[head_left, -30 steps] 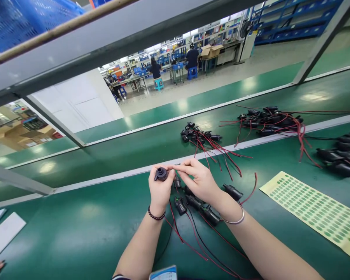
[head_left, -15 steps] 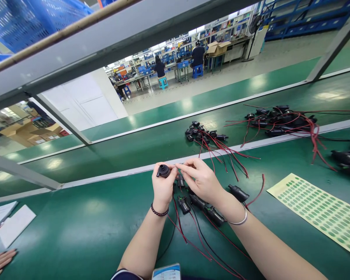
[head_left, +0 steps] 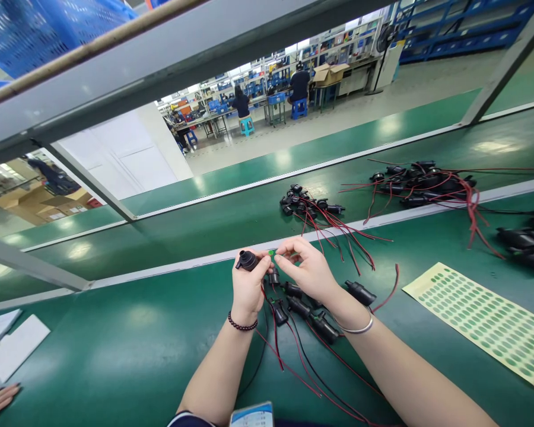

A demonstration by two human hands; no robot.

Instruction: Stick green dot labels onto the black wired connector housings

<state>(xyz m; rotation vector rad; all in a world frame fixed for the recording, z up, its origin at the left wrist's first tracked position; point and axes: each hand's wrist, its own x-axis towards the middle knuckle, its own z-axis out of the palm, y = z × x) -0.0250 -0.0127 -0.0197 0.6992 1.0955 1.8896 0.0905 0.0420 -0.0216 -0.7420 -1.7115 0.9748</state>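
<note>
The biggest change is in the hands: the right hand [head_left: 310, 268], whose fingertips met the left hand [head_left: 248, 290] half a second ago, now stands slightly apart from it; its fingers are bent, and thumb and forefinger look parted, with nothing evident between them; the left fingers stay clamped around a black, round-nosed plastic housing with a stepped spout [head_left: 248, 260], held above the bench. Smaller, a bright green oval sticker [head_left: 271, 253] has come into view in the gap, by the left fingertips; whether it sits on the housing or on a finger I cannot tell, so its placing seems not yet certain.

Around them, largest first: the glossy green workbench [head_left: 129, 356]; a pale yellow sheet with rows of green ovals [head_left: 485, 326], right of the right forearm; a tangled heap of black housings with red leads [head_left: 427, 184] beyond the hands; a smaller such heap [head_left: 302, 201]; loose black cylindrical housings [head_left: 324, 327] below the hands; thin red and black wires [head_left: 275, 332] trailing between the forearms, which could snag a lowered wrist.
</note>
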